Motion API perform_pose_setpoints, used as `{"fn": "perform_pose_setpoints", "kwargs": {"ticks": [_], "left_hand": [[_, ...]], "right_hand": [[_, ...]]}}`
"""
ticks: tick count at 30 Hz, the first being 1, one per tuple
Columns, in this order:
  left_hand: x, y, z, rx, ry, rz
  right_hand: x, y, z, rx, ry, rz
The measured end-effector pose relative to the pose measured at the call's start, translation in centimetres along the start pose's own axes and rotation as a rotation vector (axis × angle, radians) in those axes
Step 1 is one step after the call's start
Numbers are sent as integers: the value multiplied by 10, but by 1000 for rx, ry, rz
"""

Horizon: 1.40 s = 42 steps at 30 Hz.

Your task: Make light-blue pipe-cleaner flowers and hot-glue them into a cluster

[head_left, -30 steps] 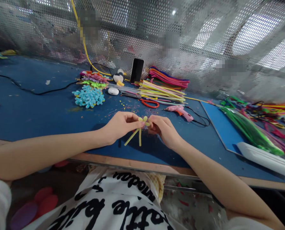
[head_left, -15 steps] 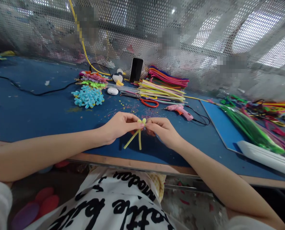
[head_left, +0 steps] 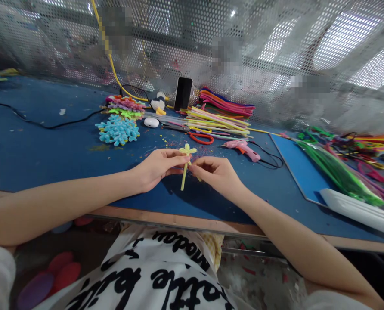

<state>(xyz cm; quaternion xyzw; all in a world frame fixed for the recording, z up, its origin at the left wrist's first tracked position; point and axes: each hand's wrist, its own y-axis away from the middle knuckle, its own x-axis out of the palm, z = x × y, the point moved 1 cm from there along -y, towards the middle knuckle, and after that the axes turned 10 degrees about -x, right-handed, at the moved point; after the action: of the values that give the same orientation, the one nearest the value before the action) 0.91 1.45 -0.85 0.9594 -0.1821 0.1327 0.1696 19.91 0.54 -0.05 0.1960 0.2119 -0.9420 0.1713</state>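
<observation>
Between my hands is a yellow pipe cleaner [head_left: 183, 177], its upper part bent into small flower-like loops and two straight ends hanging below. My left hand [head_left: 161, 168] pinches it just under the loops with thumb and forefinger. My right hand [head_left: 216, 172] is closed on one of the lower ends, which shows partly behind the fingers. The other end points down toward the table. Both hands hover over the blue tabletop [head_left: 192, 204] near its front edge.
Behind the hands lie red-handled scissors [head_left: 201, 138], a pink glue gun [head_left: 243, 149] and a yellow pipe cleaner bundle [head_left: 218, 122]. Blue pipe-cleaner flowers [head_left: 117, 130] are piled left, beside a white case [head_left: 151, 122]. A phone [head_left: 183, 94] leans upright. Green pipe cleaners [head_left: 343, 176] lie right.
The loops have risen and now show as spread petals above my left fingers. My right hand has moved from beside the loops down onto one of the ends.
</observation>
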Motion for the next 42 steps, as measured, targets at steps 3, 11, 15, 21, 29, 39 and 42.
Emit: {"fn": "perform_pose_setpoints", "kwargs": {"ticks": [3,11,15,21,29,39,42], "left_hand": [[2,1,-2,-36,9,-10],[2,-2,-2,-50,43,-66],[3,-2,-1,-70,41,-38],[3,0,-3,-112,66,-32],[6,1,-5,-191,149,-43],[6,4,-1,-73,195,4],[7,6,-1,20,118,6]], "right_hand": [[-1,1,-1,-145,190,-31],[-6,2,-6,-721,767,-70],[-7,3,-3,-757,838,-51],[-5,5,-5,-800,826,-57],[-11,4,-3,-829,819,-75],[-5,9,10,-805,743,-312],[0,9,12,-523,417,-300]]}}
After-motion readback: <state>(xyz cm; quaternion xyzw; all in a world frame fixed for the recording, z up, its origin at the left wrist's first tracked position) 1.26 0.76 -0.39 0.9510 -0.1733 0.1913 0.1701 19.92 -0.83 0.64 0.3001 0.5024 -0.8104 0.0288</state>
